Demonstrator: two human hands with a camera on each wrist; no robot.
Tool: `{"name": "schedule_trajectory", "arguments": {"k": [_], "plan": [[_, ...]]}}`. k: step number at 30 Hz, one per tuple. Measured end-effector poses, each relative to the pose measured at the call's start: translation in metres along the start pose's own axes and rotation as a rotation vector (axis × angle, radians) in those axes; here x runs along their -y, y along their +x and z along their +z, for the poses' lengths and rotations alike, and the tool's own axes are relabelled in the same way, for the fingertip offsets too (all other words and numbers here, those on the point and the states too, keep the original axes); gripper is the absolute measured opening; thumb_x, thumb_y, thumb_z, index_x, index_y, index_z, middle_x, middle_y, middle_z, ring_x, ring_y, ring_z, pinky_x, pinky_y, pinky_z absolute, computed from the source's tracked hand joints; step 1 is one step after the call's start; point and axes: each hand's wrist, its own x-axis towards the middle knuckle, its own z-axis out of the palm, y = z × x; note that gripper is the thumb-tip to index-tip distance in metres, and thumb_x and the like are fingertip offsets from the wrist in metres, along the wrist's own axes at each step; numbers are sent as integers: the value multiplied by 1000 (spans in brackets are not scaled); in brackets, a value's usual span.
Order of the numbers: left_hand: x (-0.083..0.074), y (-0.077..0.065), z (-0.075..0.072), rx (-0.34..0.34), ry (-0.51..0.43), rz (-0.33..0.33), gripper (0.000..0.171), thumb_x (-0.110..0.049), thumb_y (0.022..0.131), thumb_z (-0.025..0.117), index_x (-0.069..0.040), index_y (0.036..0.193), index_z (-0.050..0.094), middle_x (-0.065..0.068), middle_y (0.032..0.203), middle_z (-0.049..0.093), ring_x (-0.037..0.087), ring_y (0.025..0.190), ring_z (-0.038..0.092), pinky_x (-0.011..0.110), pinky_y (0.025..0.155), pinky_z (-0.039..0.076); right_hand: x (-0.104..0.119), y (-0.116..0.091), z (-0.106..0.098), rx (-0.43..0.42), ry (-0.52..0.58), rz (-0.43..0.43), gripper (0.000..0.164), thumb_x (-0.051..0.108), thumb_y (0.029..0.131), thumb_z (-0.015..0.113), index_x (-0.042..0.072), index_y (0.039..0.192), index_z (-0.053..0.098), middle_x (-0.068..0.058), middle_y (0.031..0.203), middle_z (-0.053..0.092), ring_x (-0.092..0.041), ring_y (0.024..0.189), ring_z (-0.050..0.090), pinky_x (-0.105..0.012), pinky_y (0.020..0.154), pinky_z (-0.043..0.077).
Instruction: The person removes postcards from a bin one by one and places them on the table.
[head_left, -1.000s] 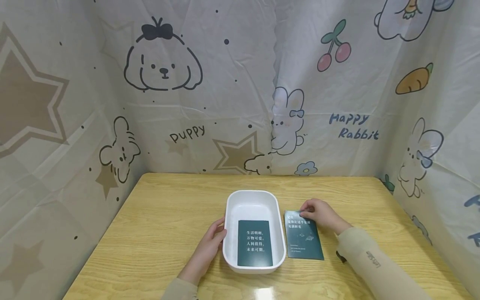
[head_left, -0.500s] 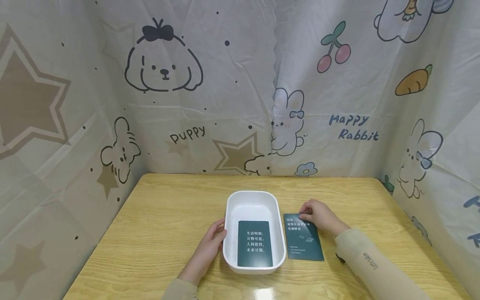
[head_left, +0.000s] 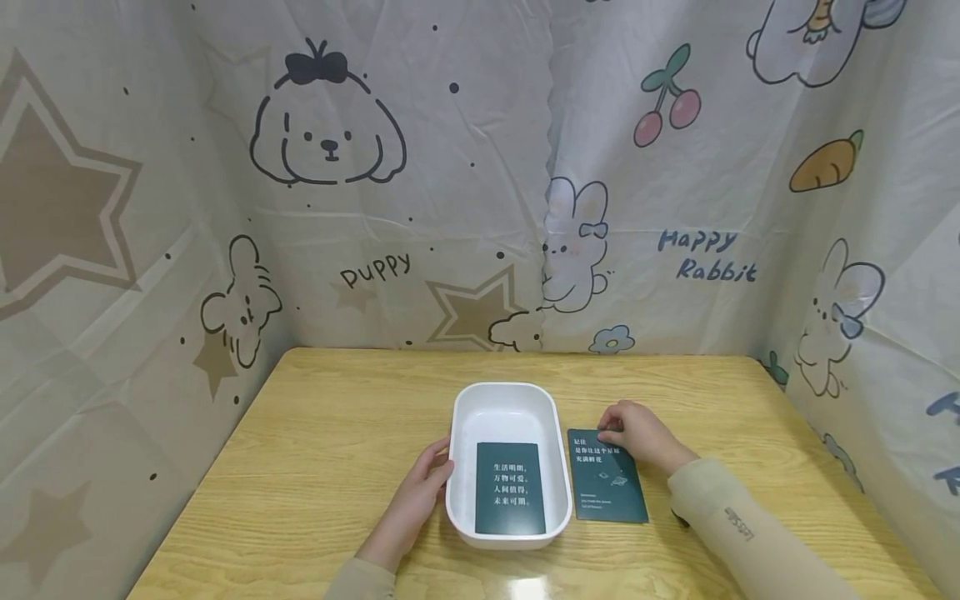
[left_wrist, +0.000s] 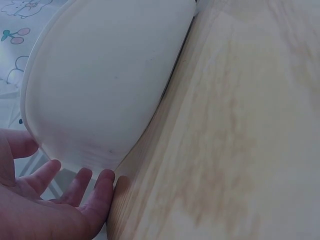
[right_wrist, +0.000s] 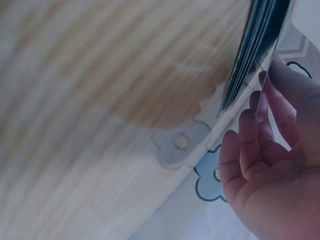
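Observation:
A white plastic tub (head_left: pixel 504 400) stands mid-table. In it, a dark green card (head_left: pixel 510 487) with white lettering lies at the near end; how many lie beneath cannot be told. My left hand (head_left: pixel 414 492) rests against the tub's left side, its spread fingertips (left_wrist: pixel 102 182) touching the outer wall in the left wrist view. Right of the tub lies a stack of similar green cards (head_left: pixel 609 487). My right hand (head_left: pixel 637 429) pinches the top card at its far edge between thumb and fingers. The right wrist view shows the stack's layered edges (right_wrist: pixel 255 55) beside that hand (right_wrist: pixel 280 165).
The light wooden table (head_left: pixel 345 417) extends left of the tub and right of the stack. A white curtain (head_left: pixel 450 192) with cartoon prints encloses the back and both sides.
The top card's far edge has come slightly nearer and lies lower than a second ago, the right hand still on it. The left hand and tub stay in place.

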Motion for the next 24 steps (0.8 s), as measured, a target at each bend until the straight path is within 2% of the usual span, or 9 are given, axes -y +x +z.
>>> {"name": "schedule_trajectory", "arguments": {"k": [13,24], "plan": [[-3,-2,0,2,-13,19,49,-27,100,45,-14,146,37,23,142,45,33,121,48,50,97,47,1,-1,0,12,-13,10,8,18,81,74,15,82,67,0,75,58,-17,71,50,-37,68,48],[-1,-1,0,-11,-2,-5,47,-28,99,45,-16,144,40,21,141,46,34,125,44,54,102,42,4,-2,1,6,-47,33,9,19,81,74,16,82,66,-2,81,56,-18,74,50,-39,71,49]]}}
